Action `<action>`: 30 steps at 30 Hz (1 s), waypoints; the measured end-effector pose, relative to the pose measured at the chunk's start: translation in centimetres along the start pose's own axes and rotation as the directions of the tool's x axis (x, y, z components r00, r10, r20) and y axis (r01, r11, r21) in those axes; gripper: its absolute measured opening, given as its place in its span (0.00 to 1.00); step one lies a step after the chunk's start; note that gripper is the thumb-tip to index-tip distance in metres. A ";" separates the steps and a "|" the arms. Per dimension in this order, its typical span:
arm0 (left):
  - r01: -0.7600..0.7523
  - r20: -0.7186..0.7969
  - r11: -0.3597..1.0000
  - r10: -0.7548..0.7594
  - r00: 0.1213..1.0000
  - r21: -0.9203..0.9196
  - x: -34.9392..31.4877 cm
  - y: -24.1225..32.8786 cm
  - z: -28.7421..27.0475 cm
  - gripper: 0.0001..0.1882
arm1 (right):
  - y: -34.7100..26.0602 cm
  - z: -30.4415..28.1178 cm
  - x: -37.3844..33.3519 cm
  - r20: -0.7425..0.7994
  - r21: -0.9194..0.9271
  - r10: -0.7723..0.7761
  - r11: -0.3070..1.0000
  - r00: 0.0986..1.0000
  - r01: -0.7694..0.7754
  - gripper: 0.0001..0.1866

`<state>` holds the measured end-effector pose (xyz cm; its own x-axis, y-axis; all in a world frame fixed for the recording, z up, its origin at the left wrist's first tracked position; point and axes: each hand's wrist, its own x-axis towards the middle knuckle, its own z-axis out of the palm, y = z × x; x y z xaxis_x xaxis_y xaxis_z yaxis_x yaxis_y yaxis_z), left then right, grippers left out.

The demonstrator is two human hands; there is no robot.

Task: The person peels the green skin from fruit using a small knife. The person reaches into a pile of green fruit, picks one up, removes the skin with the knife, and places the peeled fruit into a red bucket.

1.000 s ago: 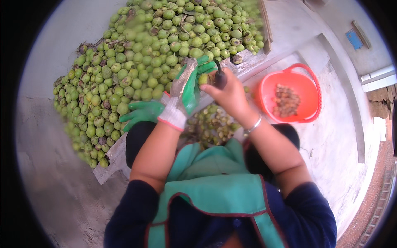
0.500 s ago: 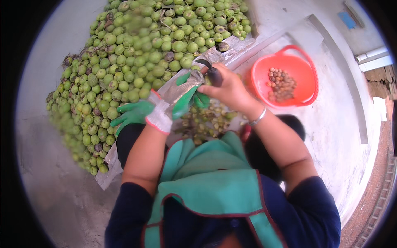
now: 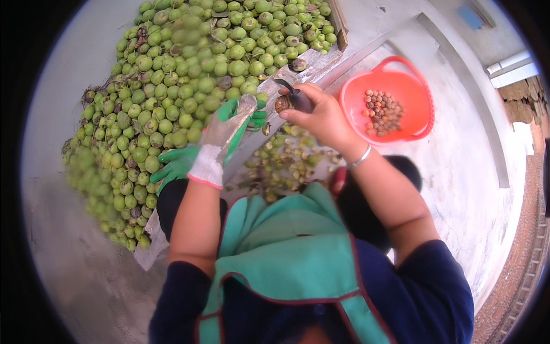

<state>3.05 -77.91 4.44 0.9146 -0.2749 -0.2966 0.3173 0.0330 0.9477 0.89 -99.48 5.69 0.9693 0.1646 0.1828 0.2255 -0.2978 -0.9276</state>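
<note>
My right hand (image 3: 321, 117), bare with a silver bangle at the wrist, is wrapped round the dark handle of a small hooked knife (image 3: 299, 100). A brown walnut (image 3: 282, 104) sits at that hand's fingertips, beside the knife. Left of it, my left hand (image 3: 229, 129) wears a white glove with green coating, thumb up and fingers apart from it, partly hidden. A small bit of husk (image 3: 266, 129) shows just below those fingers. Another green glove (image 3: 176, 164) lies over my left knee. Cut green husks (image 3: 286, 160) are heaped between my legs.
A large heap of green-husked walnuts (image 3: 172, 92) spreads across the far left, edged by a board (image 3: 341, 37). A red basket (image 3: 349, 94) with shelled-out brown walnuts (image 3: 381, 112) stands on the concrete floor to the right. A low ledge (image 3: 467, 97) runs beyond it.
My hands have moved apart, the left drawing back from the knife. The brown walnut now shows at my right fingertips, and a husk bit below my left fingers.
</note>
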 end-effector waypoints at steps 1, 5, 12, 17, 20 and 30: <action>0.015 0.017 0.999 -0.014 1.000 -0.049 -0.6 0.4 0.7 0.23 | 0.1 0.3 0.0 0.007 -0.040 -0.044 0.998 0.999 0.044 0.21; 0.001 0.157 0.989 0.023 0.987 -0.151 -0.8 -1.1 0.9 0.21 | 0.0 1.5 -0.3 0.046 -0.119 -0.119 0.985 0.992 0.123 0.23; 0.017 0.286 0.919 0.105 0.952 -0.394 0.0 -2.3 0.2 0.18 | -0.1 1.0 -0.2 0.170 0.276 0.234 0.921 0.957 -0.274 0.20; 0.132 0.378 0.770 0.151 0.913 -0.625 0.2 -2.7 -1.1 0.19 | -0.8 0.4 0.2 0.051 0.107 0.158 0.981 0.986 -0.163 0.20; 0.188 0.325 0.762 0.032 0.945 -0.620 -0.3 -1.7 -1.1 0.21 | 0.9 0.1 0.9 -0.088 -0.270 -0.224 0.943 0.971 0.193 0.21; 0.112 0.344 0.801 0.122 0.931 -0.588 0.9 -5.1 -0.7 0.21 | 2.4 2.7 1.0 0.286 0.341 0.286 0.861 0.914 -0.376 0.17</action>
<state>2.44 -77.70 -0.70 0.8041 -0.5823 -0.1201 0.5043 0.5609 0.6565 2.11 -97.52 2.80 0.9228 0.3344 -0.1915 -0.2041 0.0026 -0.9790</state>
